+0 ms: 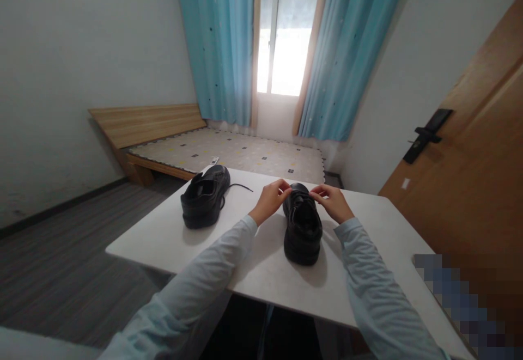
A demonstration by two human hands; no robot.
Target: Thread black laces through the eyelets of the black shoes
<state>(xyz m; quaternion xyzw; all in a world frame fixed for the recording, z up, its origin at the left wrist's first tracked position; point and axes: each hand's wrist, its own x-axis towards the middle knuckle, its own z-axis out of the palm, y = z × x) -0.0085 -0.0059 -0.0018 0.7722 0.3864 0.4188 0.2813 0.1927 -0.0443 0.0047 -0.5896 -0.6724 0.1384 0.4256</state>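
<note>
A black shoe (303, 229) stands on the white table (257, 264), its heel toward me and its toe pointing away. At the left side of its lacing, my left hand (271, 199) is closed with fingertips pinched together. My right hand (333, 201) pinches at the right side, near the front of the laces. Whatever lies between the fingertips of either hand is too small to make out. A second black shoe (203, 196) rests farther left, untouched, with a loose black lace (242, 186) trailing to its right.
Beyond the table is a low bed (241, 150) with a wooden headboard (155, 120). Blue curtains (224, 49) flank a bright window. A wooden door (469, 147) with a black handle is at the right. A small white object (214, 161) lies behind the left shoe.
</note>
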